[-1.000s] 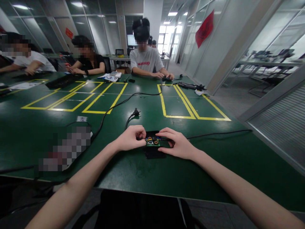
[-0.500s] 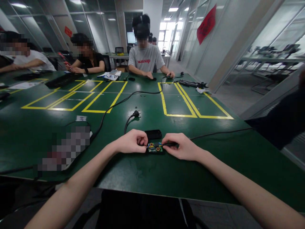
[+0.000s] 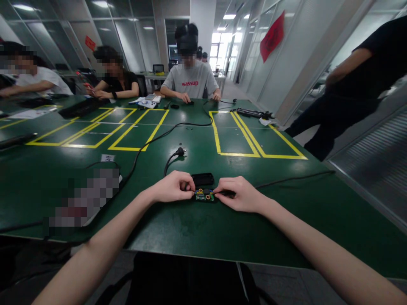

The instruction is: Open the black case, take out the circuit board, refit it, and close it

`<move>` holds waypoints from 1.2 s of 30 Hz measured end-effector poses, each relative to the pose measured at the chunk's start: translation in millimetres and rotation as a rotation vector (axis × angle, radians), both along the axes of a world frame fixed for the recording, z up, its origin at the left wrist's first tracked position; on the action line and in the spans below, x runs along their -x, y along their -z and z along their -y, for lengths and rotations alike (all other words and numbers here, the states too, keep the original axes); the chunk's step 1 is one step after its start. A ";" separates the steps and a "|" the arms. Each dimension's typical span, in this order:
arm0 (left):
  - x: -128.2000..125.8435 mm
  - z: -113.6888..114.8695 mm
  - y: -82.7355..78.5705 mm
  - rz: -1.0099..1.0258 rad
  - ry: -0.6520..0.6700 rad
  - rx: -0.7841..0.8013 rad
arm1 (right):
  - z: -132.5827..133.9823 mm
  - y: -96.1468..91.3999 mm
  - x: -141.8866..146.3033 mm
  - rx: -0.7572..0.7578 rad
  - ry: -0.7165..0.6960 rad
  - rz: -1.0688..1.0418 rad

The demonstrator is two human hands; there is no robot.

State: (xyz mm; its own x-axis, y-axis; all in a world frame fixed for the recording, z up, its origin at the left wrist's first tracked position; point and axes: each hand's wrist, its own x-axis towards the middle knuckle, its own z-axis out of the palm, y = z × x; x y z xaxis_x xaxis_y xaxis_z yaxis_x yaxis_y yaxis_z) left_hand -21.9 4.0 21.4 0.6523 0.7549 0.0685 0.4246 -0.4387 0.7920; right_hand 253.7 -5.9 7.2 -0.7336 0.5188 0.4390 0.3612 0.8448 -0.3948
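Note:
A small green circuit board point(image 3: 204, 195) with copper coils and coloured wires sits in a black casing on the table, between my hands. My left hand point(image 3: 173, 187) is closed in a pinch at the board's left end, where a black cord with a plug point(image 3: 180, 151) runs in behind the fingers. At the right end, my right hand point(image 3: 239, 195) pinches the end of a black cable point(image 3: 295, 178) that stretches off to the right. Just behind the board lies an open black casing half point(image 3: 203, 179), hollow side up.
A power strip, partly blurred out point(image 3: 92, 195), lies left beside a number label point(image 3: 107, 158). Yellow tape point(image 3: 240, 154) marks the green table point(image 3: 178, 228). Across it a co-worker point(image 3: 190, 80) handles small black parts. Another person point(image 3: 359, 84) stands at the right.
My hands stay at the two ends of the board with little movement. The co-worker opposite has shifted their hands leftward. The person at the right now shows more fully.

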 end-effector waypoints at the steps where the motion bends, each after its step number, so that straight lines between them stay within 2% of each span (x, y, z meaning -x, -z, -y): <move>1: -0.2 -0.3 1.0 -0.017 -0.003 -0.032 | -0.5 0.6 0.4 -0.036 0.008 0.025; 4: -0.8 -1.4 3.3 -0.071 -0.046 -0.162 | -3.1 2.8 1.2 -0.119 0.058 0.080; 6: -0.9 -2.8 3.9 -0.093 -0.077 -0.234 | -5.5 4.3 0.5 -0.118 0.099 0.081; 9: -0.2 -5.2 3.9 -0.096 -0.094 -0.271 | -9.8 5.5 -2.4 -0.055 0.158 0.030; 17: 0.9 -8.8 8.0 -0.103 -0.073 -0.296 | -18.0 6.0 -9.5 0.159 0.109 -0.027; 19: -1.6 -7.8 10.3 -0.100 -0.077 -0.289 | -17.3 4.8 -9.3 0.118 0.103 0.018; 21: -4.4 -6.2 12.2 -0.107 -0.088 -0.308 | -15.1 2.8 -8.1 0.010 0.092 0.100; 25: -6.8 -2.0 13.9 -0.124 -0.108 -0.393 | -9.6 0.3 -3.8 -0.224 0.061 0.246; 29: -3.9 1.2 15.0 -0.142 -0.061 -0.503 | -6.7 4.9 -0.4 -0.367 0.069 0.310; 33: -3.1 3.7 19.5 -0.177 -0.074 -0.609 | -5.0 15.7 0.7 -0.412 0.085 0.280; 36: -3.7 6.3 23.9 -0.184 -0.118 -0.694 | -3.9 21.5 0.1 -0.362 0.117 0.220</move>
State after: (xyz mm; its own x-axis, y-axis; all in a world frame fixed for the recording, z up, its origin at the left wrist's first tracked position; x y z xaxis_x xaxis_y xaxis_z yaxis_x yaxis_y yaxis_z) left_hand -18.2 -2.3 -2.6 0.6161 0.6437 0.4540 0.5996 -0.7570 0.2595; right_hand 253.6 -2.0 -14.2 -0.7751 0.4455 0.4480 0.5052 0.8628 0.0162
